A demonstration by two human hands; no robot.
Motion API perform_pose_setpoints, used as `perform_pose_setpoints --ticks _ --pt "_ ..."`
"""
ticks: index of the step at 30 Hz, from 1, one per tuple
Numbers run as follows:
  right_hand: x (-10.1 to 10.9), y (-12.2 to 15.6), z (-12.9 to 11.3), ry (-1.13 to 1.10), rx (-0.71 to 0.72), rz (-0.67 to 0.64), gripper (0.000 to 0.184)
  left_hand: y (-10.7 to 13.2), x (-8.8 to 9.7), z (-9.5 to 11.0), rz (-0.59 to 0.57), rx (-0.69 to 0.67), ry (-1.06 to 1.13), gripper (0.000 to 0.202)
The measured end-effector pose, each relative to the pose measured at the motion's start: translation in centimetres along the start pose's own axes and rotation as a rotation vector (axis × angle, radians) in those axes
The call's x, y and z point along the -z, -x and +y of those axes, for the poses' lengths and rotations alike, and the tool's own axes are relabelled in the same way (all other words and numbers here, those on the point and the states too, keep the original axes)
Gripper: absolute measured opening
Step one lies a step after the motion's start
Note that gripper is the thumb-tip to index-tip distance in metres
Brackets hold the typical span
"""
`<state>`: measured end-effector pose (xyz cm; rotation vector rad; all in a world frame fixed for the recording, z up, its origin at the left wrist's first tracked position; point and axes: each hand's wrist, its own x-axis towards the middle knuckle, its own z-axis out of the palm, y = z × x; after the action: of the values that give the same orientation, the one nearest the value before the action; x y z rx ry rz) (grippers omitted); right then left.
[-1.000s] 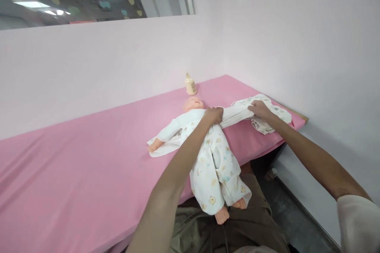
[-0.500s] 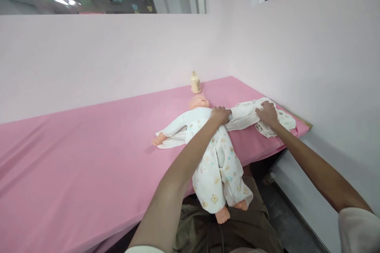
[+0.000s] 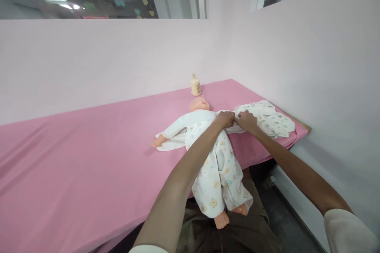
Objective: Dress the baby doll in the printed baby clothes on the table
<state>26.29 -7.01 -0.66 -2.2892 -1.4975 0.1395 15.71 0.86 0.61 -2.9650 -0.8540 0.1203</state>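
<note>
A baby doll (image 3: 199,104) in a white printed romper (image 3: 213,166) lies on its back on the pink table (image 3: 89,154), its feet hanging over the near edge. My left hand (image 3: 225,119) is closed at the doll's right shoulder, gripping the white sleeve. My right hand (image 3: 246,120) is closed right beside it, pinching the same sleeve. Both hands touch each other. A crumpled printed garment (image 3: 271,120) lies just right of my right hand.
A small cream bottle (image 3: 195,85) stands near the back wall behind the doll's head. Pale pink walls close off the back and right. The table's right end (image 3: 299,128) stops just past the crumpled garment. My lap in olive trousers (image 3: 237,233) is below the table edge.
My right hand has slid left from the crumpled garment along the sleeve until it meets my left hand. The left hand has stayed at the doll's shoulder.
</note>
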Motion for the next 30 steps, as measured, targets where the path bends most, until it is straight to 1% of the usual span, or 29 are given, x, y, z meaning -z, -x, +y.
perform_pose_setpoints --ticks 3,5,9,14,17,20,23,25,30 --pt "0.2 0.2 -0.6 0.051 0.032 0.015 0.02 0.1 0.0 0.0 0.033 0.004 -0.004 0.034" --pt "0.2 0.0 -0.7 0.043 0.03 0.013 0.018 0.3 0.1 0.0 0.046 0.004 -0.01 0.031" --pt "0.2 -0.5 -0.3 -0.037 -0.005 0.001 0.018 0.7 0.4 0.2 0.057 -0.006 -0.012 0.029" --pt "0.6 -0.9 0.3 -0.075 0.003 -0.005 0.019 0.9 0.8 0.2 0.061 -0.006 0.012 0.03" --pt "1.1 -0.8 1.3 -0.104 -0.004 -0.003 0.02 1.1 1.0 0.0 0.058 0.003 0.055 0.031" --pt "1.3 -0.3 2.8 -0.109 -0.031 0.044 0.016 1.2 1.1 -0.2 0.04 0.041 0.106 0.035" --pt "1.0 0.0 4.2 -0.073 -0.037 0.113 0.013 1.5 1.3 -0.1 0.039 0.057 0.145 0.041" --pt "0.6 0.0 4.9 -0.064 -0.036 0.138 0.014 1.7 1.5 -0.2 0.042 0.051 0.175 0.04" --pt "0.0 -0.6 5.8 -0.151 -0.084 0.162 0.015 2.3 2.3 -1.3 0.08 0.037 0.29 0.036"
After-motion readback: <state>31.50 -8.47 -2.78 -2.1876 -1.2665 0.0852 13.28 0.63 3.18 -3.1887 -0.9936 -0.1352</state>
